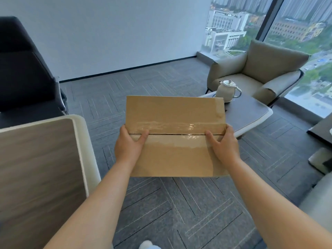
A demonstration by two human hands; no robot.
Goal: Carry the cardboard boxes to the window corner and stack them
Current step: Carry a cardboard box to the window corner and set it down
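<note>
A flat brown cardboard box (175, 114), sealed with shiny clear tape along its middle seam, hangs in the air over the carpet in the middle of the view. My left hand (128, 147) grips its left edge with the thumb on top by the seam. My right hand (223, 147) grips the right edge the same way. The fingers of both hands are hidden under the box. The window corner (203, 51) lies ahead to the right, where the white wall meets the glass.
A wood-topped desk (36, 168) with a white rim is close on my left, with a dark office chair (23, 72) behind it. To the right stand a low grey table (251, 112) with a white teapot (227, 89) and a beige armchair (258, 72). Grey carpet stretches to the wall.
</note>
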